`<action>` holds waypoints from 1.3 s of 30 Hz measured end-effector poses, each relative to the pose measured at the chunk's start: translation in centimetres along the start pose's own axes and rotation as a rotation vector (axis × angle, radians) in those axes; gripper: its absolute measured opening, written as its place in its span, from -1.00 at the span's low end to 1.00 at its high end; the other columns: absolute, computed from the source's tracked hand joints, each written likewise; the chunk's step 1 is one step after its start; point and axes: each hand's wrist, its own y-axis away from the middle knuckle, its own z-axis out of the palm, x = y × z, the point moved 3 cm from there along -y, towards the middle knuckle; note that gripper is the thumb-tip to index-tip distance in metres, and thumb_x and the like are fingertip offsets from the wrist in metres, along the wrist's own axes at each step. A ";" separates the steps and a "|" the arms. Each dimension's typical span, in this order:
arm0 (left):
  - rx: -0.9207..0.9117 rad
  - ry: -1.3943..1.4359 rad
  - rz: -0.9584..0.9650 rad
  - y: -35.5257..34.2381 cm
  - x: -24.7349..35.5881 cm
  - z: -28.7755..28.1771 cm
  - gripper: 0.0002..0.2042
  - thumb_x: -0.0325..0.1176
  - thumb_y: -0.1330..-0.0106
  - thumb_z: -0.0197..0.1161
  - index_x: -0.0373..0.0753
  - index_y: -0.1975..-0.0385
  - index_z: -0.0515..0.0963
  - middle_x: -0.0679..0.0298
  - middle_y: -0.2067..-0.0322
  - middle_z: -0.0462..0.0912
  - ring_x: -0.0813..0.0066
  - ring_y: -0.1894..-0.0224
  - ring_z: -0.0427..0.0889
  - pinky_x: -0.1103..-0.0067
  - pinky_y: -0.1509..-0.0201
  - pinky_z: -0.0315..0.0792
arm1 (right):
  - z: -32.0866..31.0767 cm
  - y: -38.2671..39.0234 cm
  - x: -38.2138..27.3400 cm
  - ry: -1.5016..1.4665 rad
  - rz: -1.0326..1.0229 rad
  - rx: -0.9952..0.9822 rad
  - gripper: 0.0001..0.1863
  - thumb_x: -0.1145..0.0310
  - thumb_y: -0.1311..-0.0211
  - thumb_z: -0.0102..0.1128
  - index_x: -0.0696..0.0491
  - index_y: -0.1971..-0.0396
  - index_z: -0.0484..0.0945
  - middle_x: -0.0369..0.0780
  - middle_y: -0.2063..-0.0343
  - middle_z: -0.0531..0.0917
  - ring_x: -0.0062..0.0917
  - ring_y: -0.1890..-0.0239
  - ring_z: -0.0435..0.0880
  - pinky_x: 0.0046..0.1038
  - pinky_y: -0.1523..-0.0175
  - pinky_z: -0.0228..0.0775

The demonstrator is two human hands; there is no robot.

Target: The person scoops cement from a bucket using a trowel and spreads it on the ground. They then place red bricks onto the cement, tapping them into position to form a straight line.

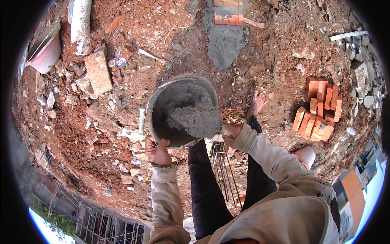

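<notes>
A grey bucket (151, 118) of wet mortar (183, 95) is tilted in front of my legs. My left hand (159, 153) is closed on its near-left rim. At the bucket's right side my right hand (231, 132) is closed round what looks like a trowel handle; a thick heap of mortar (197, 118) over the bucket's mouth hides the blade. Ahead, a strip of spread mortar (226, 46) lies on the soil, with orange-red bricks (228, 15) set at its far end. A thin string (235, 77) runs from there toward me.
Stacked loose bricks (319, 110) lie to the right, near a pale container (305, 156). A reddish bucket (45, 51), a pale pipe (81, 24) and a flat stone slab (98, 72) lie at left. Steel rebar (225, 175) shows between my legs. Rubble covers the uneven red soil.
</notes>
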 end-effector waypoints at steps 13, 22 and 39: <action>0.312 -0.060 0.084 1.7 2.0 -9.1 -0.80 -0.62 0.15 0.10 -0.15 0.60 0.27 0.44 0.58 0.38 0.65 0.48 0.29 0.70 0.33 0.26 | 3.6 -3.9 6.2 -1.831 0.585 -0.123 -0.69 0.36 -0.13 0.20 0.11 0.12 0.50 -0.27 0.58 0.54 -0.65 0.62 0.53 -0.54 0.56 0.37; 0.060 -0.148 0.044 4.8 3.9 -4.6 -0.84 -0.66 0.12 0.10 -0.22 0.61 0.34 0.44 0.61 0.42 0.70 0.53 0.31 0.71 0.34 0.29 | -3.2 -2.1 -6.4 0.524 0.228 -0.188 -0.49 0.22 -0.14 0.14 0.02 -0.12 0.44 -0.06 0.11 0.62 -0.16 0.05 0.60 -0.34 -0.01 0.47; -0.282 -0.214 0.094 4.4 6.4 6.2 -0.84 -0.68 0.11 0.08 -0.24 0.58 0.37 0.48 0.65 0.41 0.78 0.61 0.29 0.76 0.50 0.20 | 1.2 -1.3 -2.1 0.260 -0.018 -0.323 -0.44 0.12 0.04 0.23 0.01 -0.03 0.50 0.00 0.27 0.65 -0.12 0.21 0.64 -0.22 0.07 0.50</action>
